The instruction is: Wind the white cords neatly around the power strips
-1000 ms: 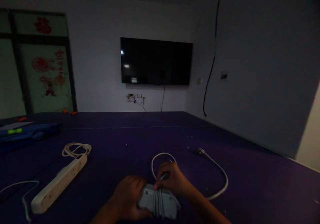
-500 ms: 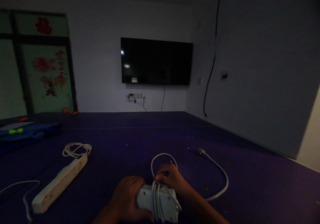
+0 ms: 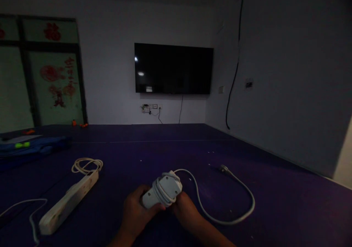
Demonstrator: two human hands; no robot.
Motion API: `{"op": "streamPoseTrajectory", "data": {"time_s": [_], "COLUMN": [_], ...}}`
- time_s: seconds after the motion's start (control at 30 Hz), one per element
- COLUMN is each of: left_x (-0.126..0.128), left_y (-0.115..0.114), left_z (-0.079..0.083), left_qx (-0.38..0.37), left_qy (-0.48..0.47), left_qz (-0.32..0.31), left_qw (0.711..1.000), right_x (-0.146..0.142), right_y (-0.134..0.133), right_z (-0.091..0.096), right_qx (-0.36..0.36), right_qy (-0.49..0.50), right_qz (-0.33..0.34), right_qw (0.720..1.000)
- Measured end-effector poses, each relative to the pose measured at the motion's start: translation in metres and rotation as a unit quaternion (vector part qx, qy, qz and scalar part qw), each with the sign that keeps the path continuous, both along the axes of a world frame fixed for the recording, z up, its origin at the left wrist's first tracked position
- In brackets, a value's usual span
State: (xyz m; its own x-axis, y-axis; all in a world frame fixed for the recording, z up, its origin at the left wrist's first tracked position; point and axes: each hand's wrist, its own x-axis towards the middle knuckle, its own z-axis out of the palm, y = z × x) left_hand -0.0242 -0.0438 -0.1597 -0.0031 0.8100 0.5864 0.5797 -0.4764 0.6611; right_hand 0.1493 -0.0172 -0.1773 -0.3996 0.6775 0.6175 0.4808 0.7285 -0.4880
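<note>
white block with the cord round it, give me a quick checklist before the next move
1. Left hand gripping the white block: ok, it holds the left end.
2. Right hand grip: cannot tell, its fingertips are hidden behind the block.
3. Cord turns around the block: ok, several are in place.
4. Cord all taken up: not ok, a loose length lies on the purple surface.
5. Plug uncovered: ok, nothing lies over it.
6. Loose length clear of the long power strip: ok, they lie apart.

Right hand (image 3: 184, 211) — fingertips hidden behind the white block (image 3: 172, 184) — and thin cord (image 3: 33, 225) cut off at left.
</note>
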Motion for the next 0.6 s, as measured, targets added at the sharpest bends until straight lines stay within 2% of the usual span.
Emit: {"op": "streamPoseTrajectory", "data": {"time_s": [0.1,0.2,0.43,0.6], "left_x": [0.0016,0.0035,0.0043,0.0051], "left_y": [-0.0003,-0.0007,-0.0017,-0.0008], "left_z": [-0.0014,-0.0020,0.0007,0.0020], "left_qx": [0.002,-0.001,-0.023,-0.047], "left_qy": [0.011,0.001,-0.033,-0.045], "left_qz": [-0.027,-0.030,-0.005,-0.001], "left_qw": [1.000,1.000,0.999,0.998], "right_x": [-0.0001,0.0003,0.0036,0.0073], "right_y": [-0.0014,-0.0006,0.0029,0.0021], "right_z": [-0.0041,-0.0077,-0.0017,0.0011], "right_qx": [-0.039,-0.059,-0.062,-0.071], "right_qy": [0.060,0.060,-0.066,-0.058], "right_qz": [0.037,0.028,-0.072,-0.111], "right_qw": [0.997,0.996,0.993,0.989]}}
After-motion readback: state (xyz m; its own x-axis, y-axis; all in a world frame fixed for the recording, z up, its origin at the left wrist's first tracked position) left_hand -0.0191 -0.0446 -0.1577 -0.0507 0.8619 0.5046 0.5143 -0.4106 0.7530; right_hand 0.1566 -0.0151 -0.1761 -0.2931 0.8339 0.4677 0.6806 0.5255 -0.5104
